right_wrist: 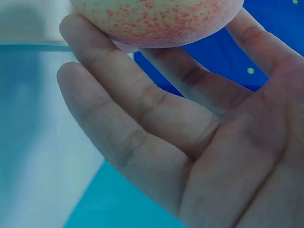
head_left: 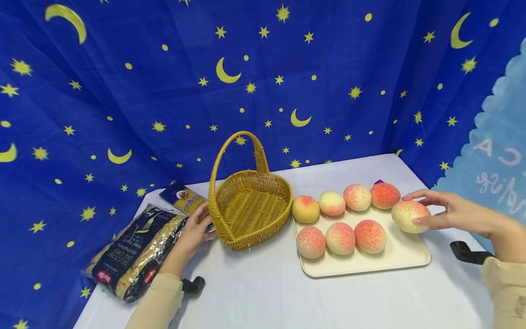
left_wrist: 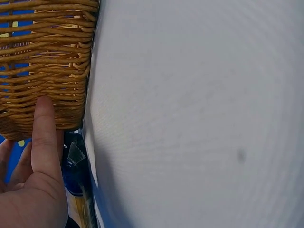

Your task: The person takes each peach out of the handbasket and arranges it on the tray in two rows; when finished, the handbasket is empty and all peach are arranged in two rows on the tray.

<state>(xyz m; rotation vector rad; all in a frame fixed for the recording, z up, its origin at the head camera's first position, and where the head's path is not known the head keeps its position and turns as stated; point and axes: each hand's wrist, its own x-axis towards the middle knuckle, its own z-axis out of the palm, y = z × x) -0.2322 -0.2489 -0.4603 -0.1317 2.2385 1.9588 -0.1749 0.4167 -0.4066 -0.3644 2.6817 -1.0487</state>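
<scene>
My right hand [head_left: 462, 214] holds a pale peach [head_left: 410, 216] with red speckles between thumb and fingers, at the right end of a cream tray [head_left: 404, 256]. In the right wrist view, the fingers curve along the underside of that peach [right_wrist: 161, 21]. Several other peaches [head_left: 370, 236] sit on the tray in two rows. To its left stands a heart-shaped wicker basket [head_left: 256, 237] with a tall handle, nothing inside it. My left hand [head_left: 196, 230] touches the basket's left side; a straight finger [left_wrist: 45, 137] rests against the weave in the left wrist view.
A dark bag of pasta [head_left: 137, 246] lies left of the left hand, with a blue and yellow packet [head_left: 182, 197] behind it. A blue star-patterned curtain [head_left: 263, 91] hangs behind the white table [head_left: 255, 292]. A small purple thing shows behind the reddest peach [head_left: 385, 195].
</scene>
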